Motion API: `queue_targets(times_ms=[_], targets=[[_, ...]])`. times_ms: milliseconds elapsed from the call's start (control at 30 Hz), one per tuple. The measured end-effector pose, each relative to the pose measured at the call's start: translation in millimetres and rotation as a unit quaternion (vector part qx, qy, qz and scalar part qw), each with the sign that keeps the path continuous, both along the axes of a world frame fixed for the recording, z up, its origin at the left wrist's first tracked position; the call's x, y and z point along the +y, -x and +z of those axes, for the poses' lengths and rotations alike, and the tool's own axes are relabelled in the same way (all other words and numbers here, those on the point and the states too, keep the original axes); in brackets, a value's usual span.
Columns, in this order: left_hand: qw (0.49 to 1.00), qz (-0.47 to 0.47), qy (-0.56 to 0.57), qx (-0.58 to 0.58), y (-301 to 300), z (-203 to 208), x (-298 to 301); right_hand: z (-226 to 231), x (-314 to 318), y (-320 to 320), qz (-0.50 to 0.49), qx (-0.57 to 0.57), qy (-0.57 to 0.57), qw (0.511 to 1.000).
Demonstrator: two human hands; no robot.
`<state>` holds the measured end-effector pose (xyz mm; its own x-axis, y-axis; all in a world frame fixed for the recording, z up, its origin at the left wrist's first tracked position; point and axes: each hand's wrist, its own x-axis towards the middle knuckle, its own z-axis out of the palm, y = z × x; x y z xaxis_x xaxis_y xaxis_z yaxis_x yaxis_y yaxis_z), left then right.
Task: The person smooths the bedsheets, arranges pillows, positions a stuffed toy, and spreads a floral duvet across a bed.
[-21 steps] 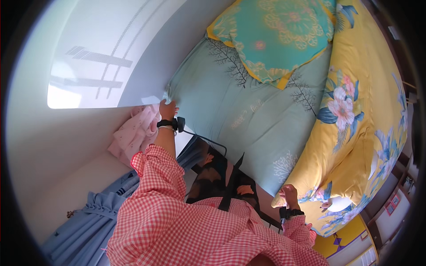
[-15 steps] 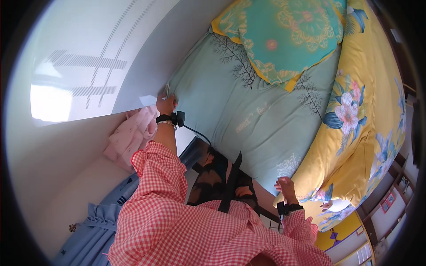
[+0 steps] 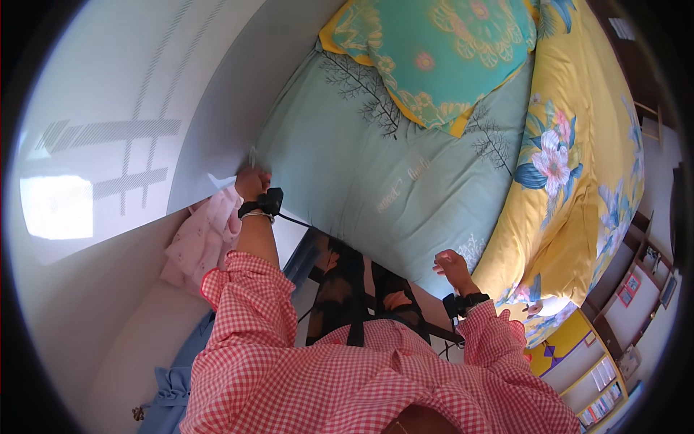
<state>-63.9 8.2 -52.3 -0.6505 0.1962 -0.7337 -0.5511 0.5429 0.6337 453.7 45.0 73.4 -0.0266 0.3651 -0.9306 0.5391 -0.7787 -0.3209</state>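
Observation:
A pale green bed sheet [image 3: 347, 166] with dark tree prints covers the bed in front of me. My left hand [image 3: 253, 184] is at the sheet's left edge, by the grey-blue panel. Its fingers look closed on the sheet's edge, though they are partly hidden. Over the sheet's near right corner is my right hand [image 3: 453, 267], its fingers loosely bent and apart, with nothing visible in them. Both wrists wear black bands with small devices.
A teal pillow [image 3: 448, 65] with a yellow border lies at the far end. The yellow floral quilt [image 3: 557, 195] is bunched along the right side. Pink cloth [image 3: 206, 235] and a blue ruffled cloth [image 3: 173, 387] lie at the left. Shelves [image 3: 596, 383] stand at the lower right.
My right hand has risen slightly from the sheet's near corner and moved forward. My left hand stays at the left edge. The whole view has shifted a little.

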Motion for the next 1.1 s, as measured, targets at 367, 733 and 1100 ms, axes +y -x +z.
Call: queue_targets(times_ms=[367, 733, 1100], targets=[[0.94, 0.252, -0.228, 0.034, -39, 36, -6, -7, 6, 21, 0.033, -0.014, -0.011, 0.999], [0.933, -0.051, -0.17, 0.313, -24, 45, -18, -43, 41, 153, 0.347, 0.099, -0.349, 0.865], [0.881, -0.246, -0.044, 0.402, -23, 49, -17, -55, 34, 250, 0.552, 0.109, -0.38, 0.734]])
